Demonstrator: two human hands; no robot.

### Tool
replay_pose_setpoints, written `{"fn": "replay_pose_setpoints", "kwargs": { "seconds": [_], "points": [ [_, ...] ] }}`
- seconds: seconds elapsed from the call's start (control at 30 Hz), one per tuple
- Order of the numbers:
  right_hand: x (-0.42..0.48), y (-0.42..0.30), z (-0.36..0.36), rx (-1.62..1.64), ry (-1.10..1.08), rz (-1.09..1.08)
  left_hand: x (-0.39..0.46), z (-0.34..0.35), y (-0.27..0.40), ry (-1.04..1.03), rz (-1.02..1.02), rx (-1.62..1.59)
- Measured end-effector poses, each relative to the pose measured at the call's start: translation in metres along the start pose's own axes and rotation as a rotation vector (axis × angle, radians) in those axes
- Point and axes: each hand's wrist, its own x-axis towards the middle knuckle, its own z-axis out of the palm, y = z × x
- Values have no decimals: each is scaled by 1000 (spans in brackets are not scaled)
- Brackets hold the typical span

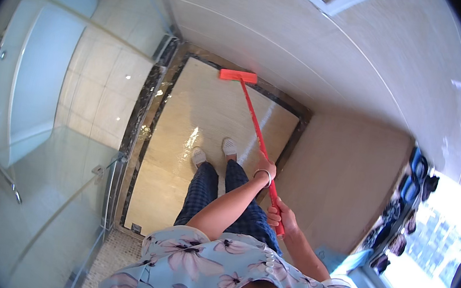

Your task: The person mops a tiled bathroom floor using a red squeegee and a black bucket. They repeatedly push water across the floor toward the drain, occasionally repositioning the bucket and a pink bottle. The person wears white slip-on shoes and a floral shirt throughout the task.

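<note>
A red mop with a flat, wide head (238, 76) and a long red handle (255, 119) reaches away from me over the shiny tiled floor (214, 103). Its head lies at the far dark border of the floor, by the wall. My left hand (266, 168), with a bracelet at the wrist, is closed around the middle part of the handle. Nearer its end, my right hand (282, 217) grips the same handle. Which arm is which is judged from how they enter the view. White shoes (199, 156) stand on the floor, left of the handle.
At the left, a glass door (67, 175) with a metal handle (4, 179) stands beside a dark stone sill (142, 103). Beyond it is a white bathtub (41, 69). Walls bound the far and right sides. Several dark items (395, 207) line the sill of a bright window.
</note>
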Motion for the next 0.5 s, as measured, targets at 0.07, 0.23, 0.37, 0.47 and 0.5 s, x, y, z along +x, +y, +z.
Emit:
{"fn": "replay_pose_setpoints", "kwargs": {
  "seconds": [0.07,0.23,0.37,0.47,0.5],
  "points": [
    [-4,7,-11,107,-67,-8,4,27,-5,-53,93,9],
    [-20,17,-8,295,-101,-61,-18,33,1,-167,161,-200],
    [-27,23,-23,134,-171,-19,-24,22,-25,80,277,-118],
    [-17,5,-7,20,-218,-14,35,10,-56,207,281,-174],
    [-15,2,-15,48,-180,-32,15,7,-32,81,92,-183]
  ]
}}
